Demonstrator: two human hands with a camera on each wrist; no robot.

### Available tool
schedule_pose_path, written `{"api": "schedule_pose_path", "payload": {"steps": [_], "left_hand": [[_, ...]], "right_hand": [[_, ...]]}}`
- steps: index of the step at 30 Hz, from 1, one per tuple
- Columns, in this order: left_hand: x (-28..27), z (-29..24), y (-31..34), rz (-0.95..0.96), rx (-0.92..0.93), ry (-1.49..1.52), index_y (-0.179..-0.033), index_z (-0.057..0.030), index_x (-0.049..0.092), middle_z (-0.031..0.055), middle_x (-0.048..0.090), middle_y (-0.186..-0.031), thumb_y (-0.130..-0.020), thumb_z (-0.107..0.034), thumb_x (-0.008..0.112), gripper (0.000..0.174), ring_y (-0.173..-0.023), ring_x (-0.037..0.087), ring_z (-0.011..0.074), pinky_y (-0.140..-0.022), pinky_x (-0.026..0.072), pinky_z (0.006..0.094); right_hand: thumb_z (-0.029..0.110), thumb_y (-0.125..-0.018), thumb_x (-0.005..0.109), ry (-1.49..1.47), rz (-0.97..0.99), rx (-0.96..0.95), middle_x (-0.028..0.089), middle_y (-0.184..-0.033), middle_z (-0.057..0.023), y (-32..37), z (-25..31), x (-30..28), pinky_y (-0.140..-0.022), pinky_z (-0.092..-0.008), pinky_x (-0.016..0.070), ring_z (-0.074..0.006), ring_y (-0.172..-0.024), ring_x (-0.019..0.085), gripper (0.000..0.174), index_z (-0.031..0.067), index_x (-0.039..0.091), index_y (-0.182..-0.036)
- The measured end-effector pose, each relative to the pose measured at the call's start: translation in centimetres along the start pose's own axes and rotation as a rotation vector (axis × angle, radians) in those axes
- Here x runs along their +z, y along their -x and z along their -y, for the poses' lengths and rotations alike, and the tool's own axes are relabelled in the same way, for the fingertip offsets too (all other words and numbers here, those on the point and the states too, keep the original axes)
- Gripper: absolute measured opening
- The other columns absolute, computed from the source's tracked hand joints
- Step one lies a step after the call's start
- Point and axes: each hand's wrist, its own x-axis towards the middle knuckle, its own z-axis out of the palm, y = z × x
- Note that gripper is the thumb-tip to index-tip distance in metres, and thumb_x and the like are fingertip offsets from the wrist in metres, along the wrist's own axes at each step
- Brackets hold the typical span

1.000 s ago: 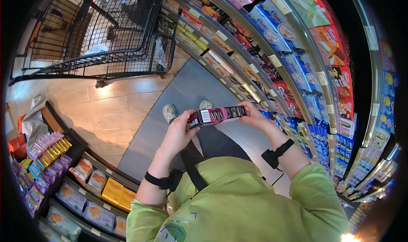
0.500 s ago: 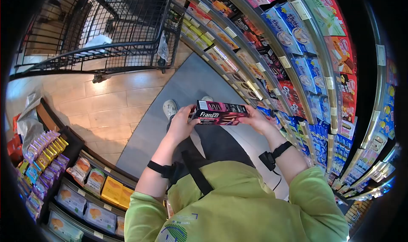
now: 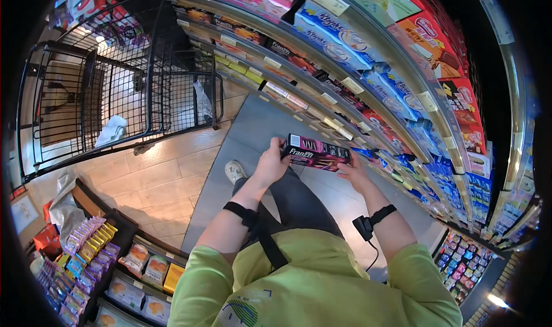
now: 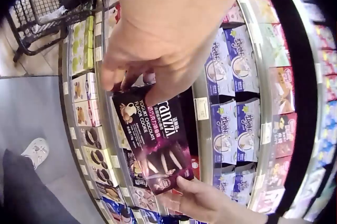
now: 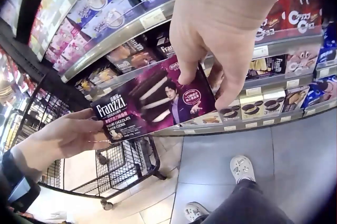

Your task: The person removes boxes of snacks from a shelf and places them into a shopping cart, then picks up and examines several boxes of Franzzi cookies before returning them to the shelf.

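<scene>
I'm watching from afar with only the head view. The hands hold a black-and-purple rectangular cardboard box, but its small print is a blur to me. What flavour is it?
Observer: The left wrist view shows the black-and-purple rectangular cardboard box lettered "Yogurt Chocolate Flavor Cookie".
Visitor: Is anyone pictured on it near the right hand?
Observer: Yes, the right wrist view shows a printed person in a purplish jacket.
Visitor: I spot just one white patterned shoe. Is the other visible?
Observer: Yes, the right wrist view shows both on the grey floor.
</scene>
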Motion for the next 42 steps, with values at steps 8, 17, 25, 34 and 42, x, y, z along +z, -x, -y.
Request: {"api": "schedule_pose_path", "payload": {"steps": [8, 17, 25, 34, 42], "left_hand": [[7.4, -3.0, -8.2, -0.077, 0.025, -0.131, -0.13, -0.0056, 0.044, 0.0237, 0.05, -0.113, -0.07, -0.011, 0.069, 0.065, -0.11, 0.048, 0.0404, -0.095, 0.0415, 0.0417], [8.9, -8.3, -14.6, -0.125, -0.039, -0.156, -0.138, -0.0016, 0.036, 0.0229, 0.043, -0.123, -0.068, -0.01, 0.062, 0.075, -0.107, 0.043, 0.0419, -0.097, 0.0382, 0.0436], [9.3, -8.9, -16.6, -0.156, -0.02, -0.125, -0.139, -0.0016, 0.036, 0.0214, 0.041, -0.123, -0.066, -0.008, 0.062, 0.077, -0.112, 0.039, 0.0415, -0.1, 0.0365, 0.0424], [10.7, -7.4, -17.4, -0.197, 0.069, 0.013, -0.139, -0.0024, 0.036, 0.0189, 0.041, -0.126, -0.066, -0.002, 0.062, 0.077, -0.114, 0.039, 0.0404, -0.101, 0.0357, 0.0413], [11.0, -8.2, -18.5, -0.3, 0.243, 0.182, -0.129, -0.0011, 0.044, 0.0169, 0.044, -0.126, -0.063, 0.008, 0.054, 0.067, -0.116, 0.04, 0.0387, -0.101, 0.0356, 0.0398]], "right_hand": [[0.019, -0.086, 0.065, -0.067, -0.12, -0.07, 0.052, -0.119, -0.0021, -5.6, 3.5, -6.5, -0.078, -0.0376, 0.0451, -0.0157, -0.107, 0.051, 0.06, 0.0162, 0.035, -0.138], [0.014, -0.089, 0.06, -0.309, -0.112, -0.11, 0.054, -0.117, -0.0002, -12.3, 5.3, -8.8, -0.081, -0.0397, 0.0445, -0.0152, -0.103, 0.053, 0.036, 0.015, 0.046, -0.122], [0.0, -0.088, 0.049, -0.481, -0.008, -0.087, 0.051, -0.125, -0.0008, -11.8, 6.2, -8.3, -0.086, -0.0428, 0.0436, -0.0179, -0.11, 0.051, 0.048, 0.0208, 0.041, -0.131], [-0.003, -0.084, 0.048, -0.641, -0.102, -0.082, 0.046, -0.123, 0.0031, -12.6, 5.0, -9.9, -0.1, -0.0468, 0.0313, -0.0142, -0.112, 0.046, 0.054, 0.0219, 0.04, -0.132], [-0.008, -0.08, 0.047, -0.869, -0.045, -0.174, 0.05, -0.12, 0.0038, -12.8, 5.3, -10.0, -0.101, -0.0434, 0.0339, -0.0185, -0.111, 0.048, 0.049, 0.0177, 0.052, -0.122]]}}
